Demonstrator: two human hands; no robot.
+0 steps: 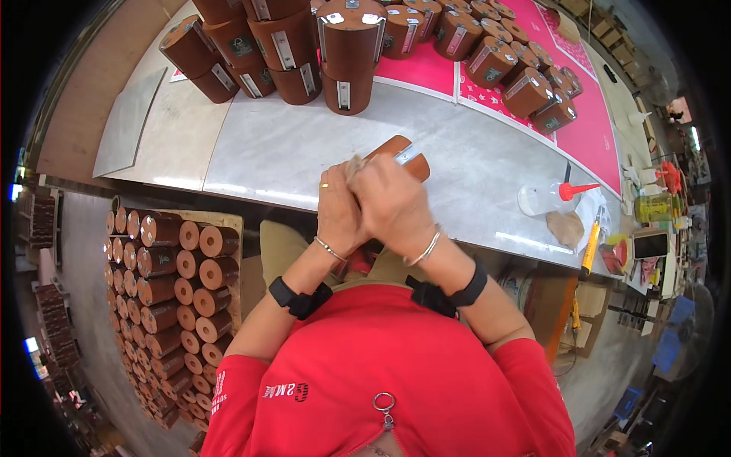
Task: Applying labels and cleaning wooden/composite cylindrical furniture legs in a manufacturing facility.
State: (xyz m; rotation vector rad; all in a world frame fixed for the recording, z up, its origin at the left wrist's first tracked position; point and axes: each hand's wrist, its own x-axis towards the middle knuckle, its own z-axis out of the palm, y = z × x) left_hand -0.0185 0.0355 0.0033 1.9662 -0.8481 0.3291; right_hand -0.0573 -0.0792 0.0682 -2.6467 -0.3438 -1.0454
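Mid-frame, the brown cylinder (403, 154) juts beyond my curled right hand (392, 202) toward the upper right, its long axis seeming to slant likewise; my left hand (337, 212) is farther. Whether either grip has closed on it, I cannot tell.

Open grey tabletop (472, 171), brown cylinders (298, 46) blocking beyond, bottle (537, 199) rightward

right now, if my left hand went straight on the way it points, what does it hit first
The left hand would probably meet the right hand first; the brown cylinder seems to lie just beyond, though depth is unclear.
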